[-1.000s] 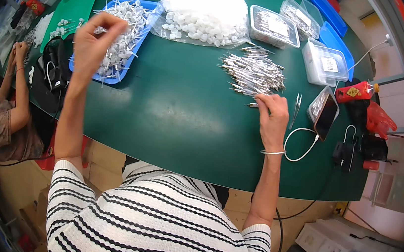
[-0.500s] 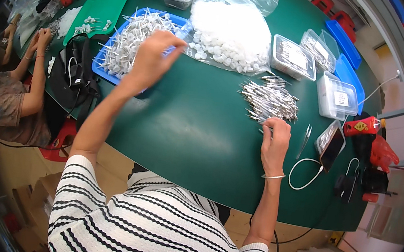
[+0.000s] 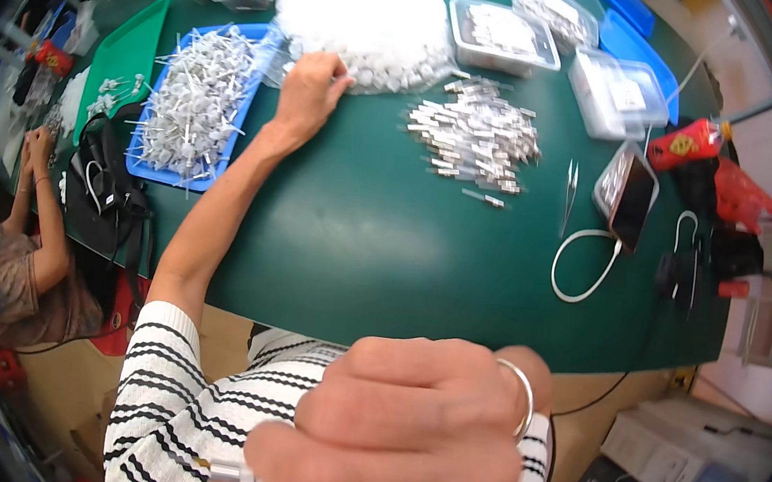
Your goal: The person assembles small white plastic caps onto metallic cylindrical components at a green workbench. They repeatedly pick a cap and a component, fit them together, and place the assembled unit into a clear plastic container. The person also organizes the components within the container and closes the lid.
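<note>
Close in front of the camera looms my right hand (image 3: 403, 424), blurred and closed. From its fingers sticks out a small silver rod-shaped part (image 3: 231, 474) with a thin tip. My left hand (image 3: 313, 90) is at the near-left edge of a clear bag of small white plastic caps (image 3: 369, 11). Its fingers are pinched together; what they hold, if anything, is too small to make out. Slim silver-and-white rod parts (image 3: 475, 132) lie in a pile right of the bag, one apart on the near side. A blue tray (image 3: 246, 118) holds many white-headed parts with thin stems.
Lidded clear boxes (image 3: 505, 36) of parts stand at the back right. Tweezers (image 3: 569, 200), a phone (image 3: 634, 203) with a looped white cable and a red bottle (image 3: 687, 147) lie to the right. Left are a green tray (image 3: 132, 50), a black bag (image 3: 108, 176) and a seated person (image 3: 20, 276).
My right hand has come from the rod pile up close to the camera with a rod part. My left hand has moved from over the blue tray to the caps' edge. The view has shifted.
</note>
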Demonstrator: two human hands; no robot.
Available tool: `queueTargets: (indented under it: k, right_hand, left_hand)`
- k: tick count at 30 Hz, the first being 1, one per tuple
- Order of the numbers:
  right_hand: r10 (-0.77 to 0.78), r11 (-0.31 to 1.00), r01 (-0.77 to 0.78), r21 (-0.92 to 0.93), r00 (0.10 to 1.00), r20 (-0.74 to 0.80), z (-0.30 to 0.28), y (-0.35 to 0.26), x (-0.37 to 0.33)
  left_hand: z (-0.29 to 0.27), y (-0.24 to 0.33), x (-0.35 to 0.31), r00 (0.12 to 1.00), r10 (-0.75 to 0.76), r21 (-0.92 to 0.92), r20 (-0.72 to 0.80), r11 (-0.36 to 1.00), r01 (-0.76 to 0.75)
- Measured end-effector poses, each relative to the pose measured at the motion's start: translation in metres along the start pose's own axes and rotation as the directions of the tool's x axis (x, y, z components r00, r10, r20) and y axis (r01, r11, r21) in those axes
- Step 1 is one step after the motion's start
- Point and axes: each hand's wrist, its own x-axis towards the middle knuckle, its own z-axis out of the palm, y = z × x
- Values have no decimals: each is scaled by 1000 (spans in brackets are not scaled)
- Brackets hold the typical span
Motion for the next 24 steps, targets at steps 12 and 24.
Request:
queueTargets:
  k: [12, 24]
  right_hand:
    - [-50, 980, 72, -184, 991, 121, -77, 10, -33]
    - [784, 558, -739, 377, 619, 54, -70, 161, -72]
  left_hand:
    - [-18, 12, -12, 966, -232, -237, 116, 938, 254]
    - [-15, 10, -27, 998, -43, -111, 42, 993, 47]
